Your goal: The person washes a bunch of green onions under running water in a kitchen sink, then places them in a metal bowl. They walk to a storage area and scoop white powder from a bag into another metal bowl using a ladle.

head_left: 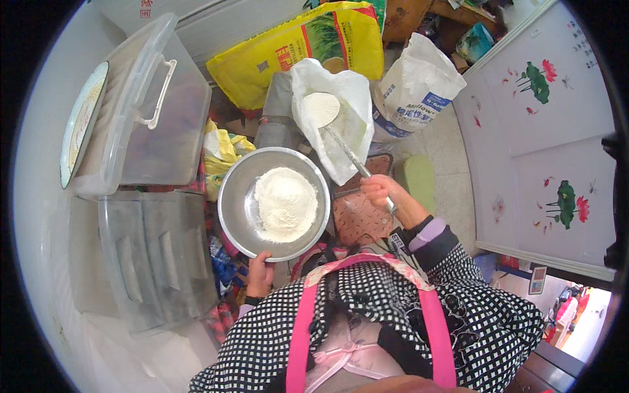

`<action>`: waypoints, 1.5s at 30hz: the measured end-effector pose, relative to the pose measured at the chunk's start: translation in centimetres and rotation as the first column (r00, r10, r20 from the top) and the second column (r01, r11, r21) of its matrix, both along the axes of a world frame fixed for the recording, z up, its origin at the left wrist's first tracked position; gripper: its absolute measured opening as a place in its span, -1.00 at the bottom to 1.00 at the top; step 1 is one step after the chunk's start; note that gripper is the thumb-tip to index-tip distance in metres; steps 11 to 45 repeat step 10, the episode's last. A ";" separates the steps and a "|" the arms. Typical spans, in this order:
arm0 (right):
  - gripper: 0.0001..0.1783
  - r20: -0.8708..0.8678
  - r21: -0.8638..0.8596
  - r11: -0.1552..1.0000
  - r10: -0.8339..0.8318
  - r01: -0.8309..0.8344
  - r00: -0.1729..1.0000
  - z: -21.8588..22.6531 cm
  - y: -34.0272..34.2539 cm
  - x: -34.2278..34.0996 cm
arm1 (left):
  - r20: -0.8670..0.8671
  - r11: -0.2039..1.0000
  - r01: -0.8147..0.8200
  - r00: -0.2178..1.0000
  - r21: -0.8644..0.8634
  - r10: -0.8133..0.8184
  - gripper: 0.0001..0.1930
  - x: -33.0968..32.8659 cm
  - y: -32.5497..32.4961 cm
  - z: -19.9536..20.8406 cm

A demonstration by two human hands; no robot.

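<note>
A wide stainless steel bowl (232,190) holds a heap of white, flour-like powder (285,204). At its near rim, my left hand (260,274) is closed on the edge. My right hand (383,191) grips the long metal handle of a ladle (346,150). The ladle's round scoop is full of the same white powder and is over the mouth of an open white sack (354,108), beyond and to the right of the bowl. How much powder lies deeper in the sack is hidden.
Clear plastic storage boxes (164,124) stand at the left, with an enamel tray (84,124) leaning on them. A yellow sack (262,62) lies at the back, beside a white-and-blue sack (419,88). A white cabinet with flower prints (524,144) bounds the right.
</note>
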State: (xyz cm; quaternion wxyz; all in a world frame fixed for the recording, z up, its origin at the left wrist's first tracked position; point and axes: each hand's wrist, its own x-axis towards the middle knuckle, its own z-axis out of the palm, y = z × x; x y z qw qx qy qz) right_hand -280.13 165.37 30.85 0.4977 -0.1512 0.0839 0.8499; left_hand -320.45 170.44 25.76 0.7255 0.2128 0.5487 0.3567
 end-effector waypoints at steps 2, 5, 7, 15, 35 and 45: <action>-0.66 0.709 0.109 0.994 -0.066 -0.018 0.702 -0.1 0.9 -0.5 | 0.163 0.997 0.077 0.984 -0.001 -0.076 -0.55 -0.1 1.7 0.0; -0.69 0.839 0.033 0.999 -0.042 0.026 0.542 -0.2 3.7 0.1 | 0.084 0.999 0.023 0.996 -0.026 -0.021 -0.63 1.2 2.5 -0.8; -0.74 0.844 -0.050 0.997 0.012 0.056 0.536 -0.4 2.8 0.4 | 0.007 0.999 -0.019 1.000 -0.048 0.019 -0.68 0.9 1.6 -0.1; -0.79 0.850 -0.021 0.998 -0.013 0.058 0.527 -1.4 3.7 0.0 | 0.113 1.000 -0.022 0.993 -0.013 0.024 -0.60 1.3 1.2 1.6; -0.79 0.850 -0.021 0.998 -0.013 0.058 0.527 -1.4 3.7 0.0 | 0.113 1.000 -0.022 0.993 -0.013 0.024 -0.60 1.3 1.2 1.6; -0.79 0.850 -0.021 0.998 -0.013 0.058 0.527 -1.4 3.7 0.0 | 0.113 1.000 -0.022 0.993 -0.013 0.024 -0.60 1.3 1.2 1.6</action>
